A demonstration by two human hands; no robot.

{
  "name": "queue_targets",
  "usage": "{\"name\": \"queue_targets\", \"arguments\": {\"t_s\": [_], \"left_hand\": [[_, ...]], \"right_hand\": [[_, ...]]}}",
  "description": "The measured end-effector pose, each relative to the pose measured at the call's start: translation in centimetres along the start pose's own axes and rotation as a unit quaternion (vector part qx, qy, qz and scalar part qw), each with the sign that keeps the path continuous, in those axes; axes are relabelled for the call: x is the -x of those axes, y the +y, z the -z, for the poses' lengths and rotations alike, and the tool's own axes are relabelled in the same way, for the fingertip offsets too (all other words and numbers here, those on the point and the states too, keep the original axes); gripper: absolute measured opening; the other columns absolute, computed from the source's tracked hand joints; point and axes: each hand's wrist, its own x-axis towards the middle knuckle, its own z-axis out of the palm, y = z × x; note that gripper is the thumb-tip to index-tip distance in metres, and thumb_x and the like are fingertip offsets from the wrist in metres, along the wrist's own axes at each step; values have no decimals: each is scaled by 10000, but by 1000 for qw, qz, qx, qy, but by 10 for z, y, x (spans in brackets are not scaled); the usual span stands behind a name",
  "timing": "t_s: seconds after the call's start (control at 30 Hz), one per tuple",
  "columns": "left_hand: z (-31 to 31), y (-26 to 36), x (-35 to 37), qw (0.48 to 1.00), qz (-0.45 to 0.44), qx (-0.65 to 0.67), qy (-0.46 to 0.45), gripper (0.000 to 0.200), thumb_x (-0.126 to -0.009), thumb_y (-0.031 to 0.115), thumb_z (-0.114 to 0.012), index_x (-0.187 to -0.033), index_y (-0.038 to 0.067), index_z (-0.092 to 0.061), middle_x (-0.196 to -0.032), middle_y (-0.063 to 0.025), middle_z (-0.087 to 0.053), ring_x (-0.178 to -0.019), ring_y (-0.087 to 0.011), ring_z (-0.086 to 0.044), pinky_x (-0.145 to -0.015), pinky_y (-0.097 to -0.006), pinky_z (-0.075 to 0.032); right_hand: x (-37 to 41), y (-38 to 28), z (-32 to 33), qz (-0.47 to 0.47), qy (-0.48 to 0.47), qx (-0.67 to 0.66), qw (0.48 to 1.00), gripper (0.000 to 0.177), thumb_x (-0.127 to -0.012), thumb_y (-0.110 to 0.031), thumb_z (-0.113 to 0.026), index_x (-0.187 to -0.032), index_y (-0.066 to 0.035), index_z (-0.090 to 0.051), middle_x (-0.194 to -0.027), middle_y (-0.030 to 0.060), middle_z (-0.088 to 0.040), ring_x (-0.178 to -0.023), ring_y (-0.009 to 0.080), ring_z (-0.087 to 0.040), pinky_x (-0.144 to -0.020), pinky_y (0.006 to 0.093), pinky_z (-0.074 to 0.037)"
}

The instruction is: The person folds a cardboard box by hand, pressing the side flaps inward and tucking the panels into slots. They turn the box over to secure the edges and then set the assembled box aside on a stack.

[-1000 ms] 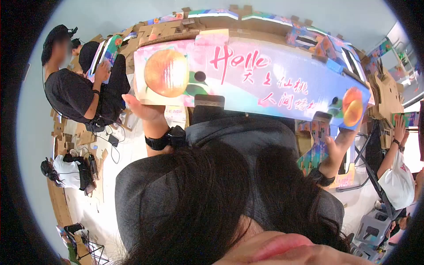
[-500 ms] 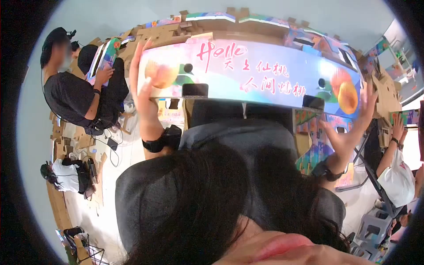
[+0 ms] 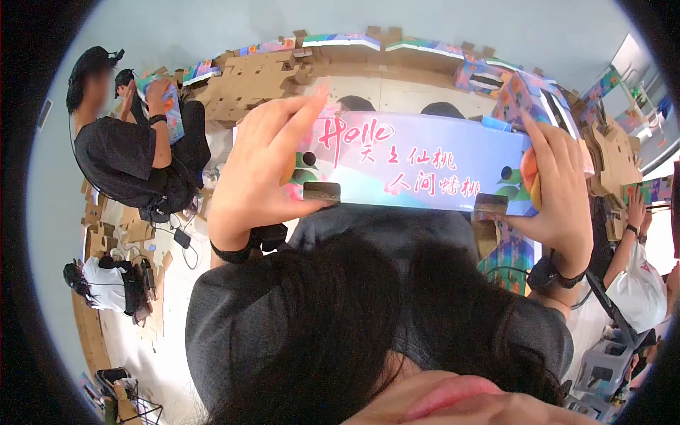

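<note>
A printed cardboard box [image 3: 404, 152] is held up in front of my chest, its long pink-to-blue side facing me. That side carries red "Hello" lettering, Chinese characters, peach pictures, round holes and two cutouts along its lower edge. My left hand [image 3: 258, 159] is closed round the left end, thumb along the bottom edge near a cutout and fingers reaching to the top. At the other end, my right hand [image 3: 563, 188] grips in the same way, thumb low and fingers up. Both palms cover parts of the peach pictures. The box's far side is hidden.
Flattened brown cardboard [image 3: 248, 81] lies along the wall with more printed boxes [image 3: 340, 41]. On the left, a person in black [image 3: 124, 149] handles another printed piece. Another person's hand [image 3: 636, 205] shows at the right, above grey plastic stools [image 3: 602, 365].
The box has come lower and nearer my body. My hands, earlier with fingers spread at its ends, now wrap further inward over its face. The person at left has raised their hands.
</note>
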Motion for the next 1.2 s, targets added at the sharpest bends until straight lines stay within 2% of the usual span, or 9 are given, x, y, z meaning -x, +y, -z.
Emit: {"name": "queue_targets", "arguments": {"t_s": [0.23, 0.3, 0.4, 0.47, 0.7, 0.77, 0.8, 1.0, 1.2], "left_hand": [[-5, -1, 2, 989, -78, -64, 111, 960, -526, 330, -898, -1382, 62, -555, -1296, -127, -592, -1121, -334, -566, -965, -467, -403], [-8, -4, 4, 980, -77, -101, 152, 1004, -554, 546, -880, -1377, 74, -551, -1322, -124, -596, -1180, -333, -565, -1062, -497, -339], [6, -2, 9, 974, -71, -103, 189, 1153, -557, 831, -757, -1404, 81, -531, -1338, -143, -612, -1250, -346, -568, -1183, -533, -188], [16, -11, 23, 975, -44, -73, 205, 1009, -679, 721, -748, -1411, 62, -527, -1337, -171, -625, -1255, -356, -574, -1164, -542, -241], [-6, -58, 20, 986, 95, -23, 134, 648, -865, 422, -704, -1362, 28, -568, -1336, -182, -616, -1221, -381, -580, -1084, -436, -404], [-55, -86, 16, 955, 232, 85, 161, 601, -871, 333, -731, -1369, 40, -566, -1333, -174, -614, -1194, -353, -597, -1043, -436, -444], [-84, -98, 23, 946, 271, 96, 153, 616, -874, 338, -743, -1374, 29, -558, -1324, -174, -616, -1179, -328, -605, -1017, -422, -463], [-200, -135, 51, 809, 401, 399, 160, 666, -902, 430, -744, -1361, -15, -553, -1249, -166, -634, -1100, -236, -631, -927, -341, -505], [-180, -106, 49, 801, 447, 389, -82, 679, -953, 594, -586, -1233, -25, -604, -1076, -124, -639, -883, -195, -635, -750, -304, -514]], "right_hand": [[11, 8, 9, 27, 107, 68, 992, 948, -500, -212, -823, -1389, -46, -538, -1319, 153, -556, -1231, 384, -507, -1059, 506, -371], [14, 18, -3, 42, 168, 126, 977, 977, -507, -264, -858, -1395, -30, -525, -1348, 170, -549, -1245, 396, -507, -1073, 528, -364], [15, 44, -42, 83, 273, 180, 941, 643, -777, -265, -738, -1371, -104, -549, -1374, 116, -549, -1282, 329, -509, -1113, 522, -358], [18, 81, -87, 105, 341, 236, 904, 422, -988, -331, -569, -1367, -155, -516, -1415, 88, -529, -1312, 289, -500, -1149, 527, -331], [34, 148, -206, -3, 328, 163, 930, 482, -978, -236, -553, -1422, -129, -399, -1503, 150, -452, -1436, 350, -386, -1177, 544, -254], [34, 162, -237, -65, 297, 109, 946, 536, -935, -147, -585, -1433, -149, -387, -1555, 137, -411, -1476, 343, -332, -1188, 528, -241], [28, 156, -243, -81, 299, 62, 949, 602, -896, -15, -538, -1466, -129, -381, -1595, 154, -358, -1482, 378, -312, -1183, 523, -255], [-19, 167, -226, -135, 232, 115, 957, 769, -814, 99, -517, -1532, -147, -395, -1617, 173, -307, -1492, 418, -270, -1146, 510, -343], [-21, 173, -197, -108, 139, 68, 982, 799, -792, 64, -583, -1539, -152, -402, -1608, 177, -320, -1446, 421, -341, -1142, 527, -359]]}}
